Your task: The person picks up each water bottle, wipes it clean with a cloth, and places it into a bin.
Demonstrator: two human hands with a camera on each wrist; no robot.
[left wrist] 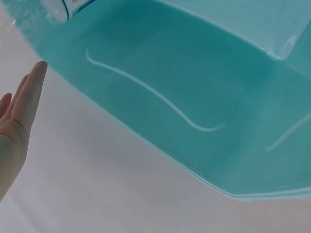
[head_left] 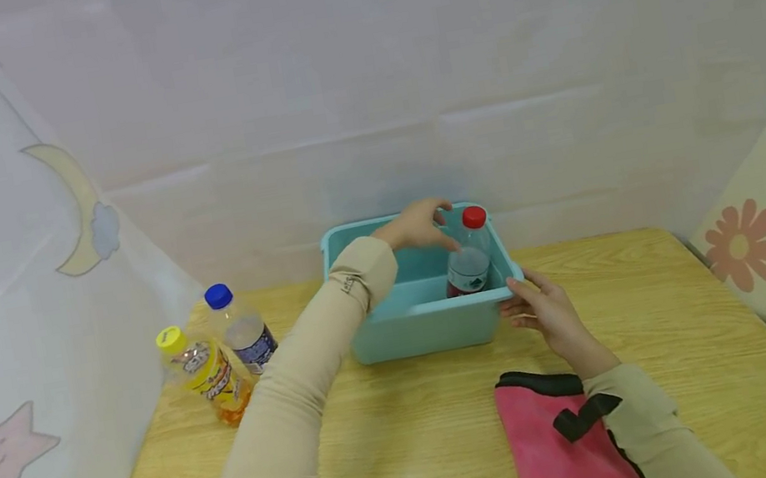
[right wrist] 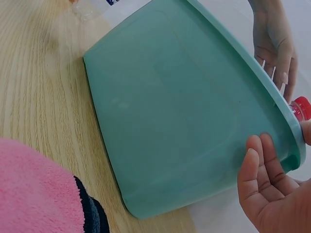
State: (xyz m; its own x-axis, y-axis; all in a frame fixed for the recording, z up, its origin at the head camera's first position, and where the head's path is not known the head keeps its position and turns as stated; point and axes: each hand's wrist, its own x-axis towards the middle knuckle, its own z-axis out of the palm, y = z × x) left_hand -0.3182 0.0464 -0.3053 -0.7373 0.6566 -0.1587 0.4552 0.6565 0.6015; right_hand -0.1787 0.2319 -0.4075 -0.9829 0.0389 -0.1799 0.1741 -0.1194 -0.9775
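Note:
A light blue plastic bin [head_left: 422, 334] stands on the table, with a clear bottle [head_left: 467, 263] with a red cap inside its right end. My left hand [head_left: 421, 227] reaches over the bin, thumb and fingers spread beside that bottle. In the left wrist view its fingers [left wrist: 28, 94] are nearly straight and hold nothing. At the front right corner my right hand [head_left: 551, 316] grips the bin's rim. The right wrist view shows its thumb over the rim and its fingers [right wrist: 262, 170] against the outer wall.
To the left stand a yellow-capped bottle [head_left: 212, 377] with orange contents and a blue-capped bottle [head_left: 243, 330]. A folded pink cloth [head_left: 546, 440] with black edging lies by the right forearm. White cloth [head_left: 361, 107] hangs behind the wooden table [head_left: 669, 309].

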